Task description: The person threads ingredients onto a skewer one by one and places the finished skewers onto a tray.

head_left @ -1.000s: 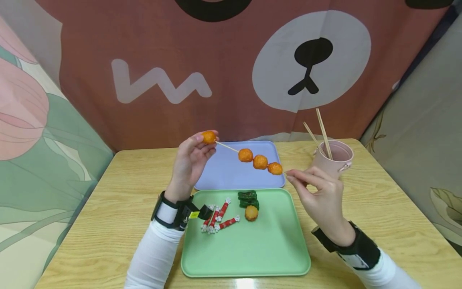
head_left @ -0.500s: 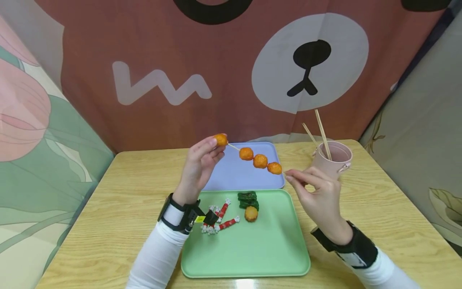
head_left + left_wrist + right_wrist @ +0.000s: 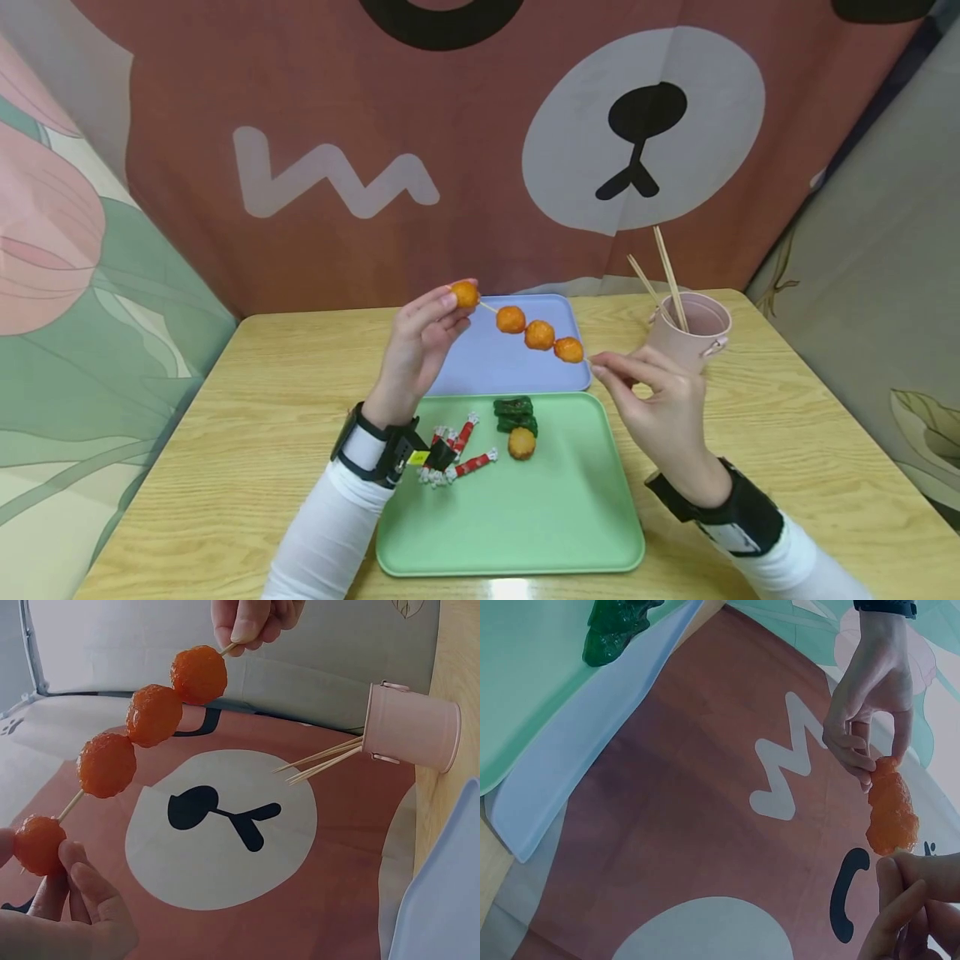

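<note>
My left hand [image 3: 420, 340] pinches a glossy orange ball [image 3: 465, 293] between thumb and fingers. This ball is on the end of a thin wooden skewer [image 3: 71, 805], whose tip shows just past it in the left wrist view. Three more orange balls [image 3: 540, 335] sit side by side further along, with a short bare stretch of stick between them and the pinched one. At the other end, my right hand [image 3: 663, 400] pinches the skewer between thumb and forefinger. The skewer slants down to the right, held up above the trays. In the right wrist view the balls overlap each other.
Below lies a green tray [image 3: 517, 525] with red-and-white wrapped sticks [image 3: 474, 463], dark green pieces [image 3: 515, 414] and a browned ball [image 3: 522, 443]. A blue tray [image 3: 480, 375] sits behind it. A pink bucket [image 3: 686, 337] with several skewers [image 3: 670, 279] stands back right.
My left hand has moved right with its ball, sliding it along the skewer and shortening the bare gap to the other three. The right hand has barely moved.
</note>
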{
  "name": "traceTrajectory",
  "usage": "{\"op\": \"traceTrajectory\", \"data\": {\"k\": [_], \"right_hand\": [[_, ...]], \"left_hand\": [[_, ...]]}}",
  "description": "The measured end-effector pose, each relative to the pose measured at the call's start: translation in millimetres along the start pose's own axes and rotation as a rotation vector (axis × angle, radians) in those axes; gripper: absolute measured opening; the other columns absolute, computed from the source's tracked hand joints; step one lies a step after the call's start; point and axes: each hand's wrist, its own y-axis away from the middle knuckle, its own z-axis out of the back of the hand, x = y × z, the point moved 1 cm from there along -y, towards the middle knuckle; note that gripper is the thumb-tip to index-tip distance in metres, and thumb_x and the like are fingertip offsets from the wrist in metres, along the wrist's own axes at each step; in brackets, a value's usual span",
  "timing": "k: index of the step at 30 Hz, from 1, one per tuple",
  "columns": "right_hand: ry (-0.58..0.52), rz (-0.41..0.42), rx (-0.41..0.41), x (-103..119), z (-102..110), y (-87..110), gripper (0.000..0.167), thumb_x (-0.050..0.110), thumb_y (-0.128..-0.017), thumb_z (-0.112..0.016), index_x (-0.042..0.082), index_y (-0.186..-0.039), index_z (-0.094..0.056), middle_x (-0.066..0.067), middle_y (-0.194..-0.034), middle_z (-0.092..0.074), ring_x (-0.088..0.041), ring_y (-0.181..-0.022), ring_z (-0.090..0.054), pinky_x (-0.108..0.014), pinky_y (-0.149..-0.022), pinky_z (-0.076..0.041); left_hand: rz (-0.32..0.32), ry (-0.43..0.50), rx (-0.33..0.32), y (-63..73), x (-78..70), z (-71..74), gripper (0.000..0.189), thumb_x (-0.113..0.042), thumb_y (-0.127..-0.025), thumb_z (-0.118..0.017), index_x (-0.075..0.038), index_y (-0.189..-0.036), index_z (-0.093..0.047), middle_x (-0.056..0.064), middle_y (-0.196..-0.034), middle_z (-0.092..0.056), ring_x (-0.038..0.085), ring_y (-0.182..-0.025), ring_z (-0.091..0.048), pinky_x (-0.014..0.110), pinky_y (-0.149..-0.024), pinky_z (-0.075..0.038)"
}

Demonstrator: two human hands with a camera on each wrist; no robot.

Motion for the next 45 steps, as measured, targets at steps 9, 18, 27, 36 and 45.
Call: {"op": "traceTrajectory", "data": {"k": [9,18,27,36,45], "right_hand": [[0.002,-0.009,0.008,-0.9,-0.1,1.8,0.024,-0.011,-0.062,-0.081,0.002,-0.082,-0.076,-0.002,-0.068,-0.066,0.000,-0.060,-0.051,-0.010,-0.056,-0.041],[0.000,-0.011,0.024,-0.4,0.2,3.4,0.024,-0.011,-0.063,-0.081,0.002,-0.083,-0.076,-0.003,-0.070,-0.067,0.000,-0.061,-0.052,-0.011,-0.056,-0.043],[-0.006,-0.011,0.031,-0.1,-0.6,4.4,0.024,-0.011,-0.062,-0.081,0.002,-0.082,-0.076,-0.002,-0.070,-0.067,-0.001,-0.061,-0.052,-0.012,-0.055,-0.043],[-0.027,-0.040,0.077,2.0,-1.3,4.3,0.021,-0.009,-0.066,-0.080,0.001,-0.084,-0.076,-0.002,-0.071,-0.066,-0.001,-0.063,-0.052,-0.010,-0.058,-0.043],[-0.008,-0.090,0.189,1.8,-1.4,5.9,0.019,-0.003,-0.070,-0.079,0.006,-0.086,-0.076,0.003,-0.071,-0.065,0.000,-0.064,-0.056,-0.010,-0.059,-0.048]], "left_hand": [[0.018,-0.030,0.024,0.1,1.7,0.9,0.024,-0.009,-0.094,-0.049,-0.010,-0.100,-0.072,0.006,-0.118,-0.064,0.020,-0.097,-0.058,0.027,-0.084,-0.046],[0.058,-0.038,0.023,0.4,4.9,0.7,0.021,-0.008,-0.091,-0.051,-0.011,-0.094,-0.072,0.005,-0.118,-0.064,0.019,-0.099,-0.057,0.026,-0.084,-0.046],[0.068,-0.070,0.047,1.9,8.5,0.1,0.022,-0.007,-0.091,-0.051,-0.012,-0.092,-0.072,0.004,-0.116,-0.065,0.017,-0.098,-0.057,0.026,-0.083,-0.047],[0.064,-0.075,0.055,2.4,12.5,-1.3,0.018,-0.006,-0.091,-0.051,-0.010,-0.086,-0.067,0.003,-0.114,-0.066,0.017,-0.094,-0.058,0.026,-0.083,-0.048],[0.091,-0.115,0.034,-1.0,13.4,1.4,0.017,-0.009,-0.091,-0.054,-0.010,-0.093,-0.070,0.008,-0.122,-0.063,0.018,-0.100,-0.056,0.028,-0.084,-0.046]]}}
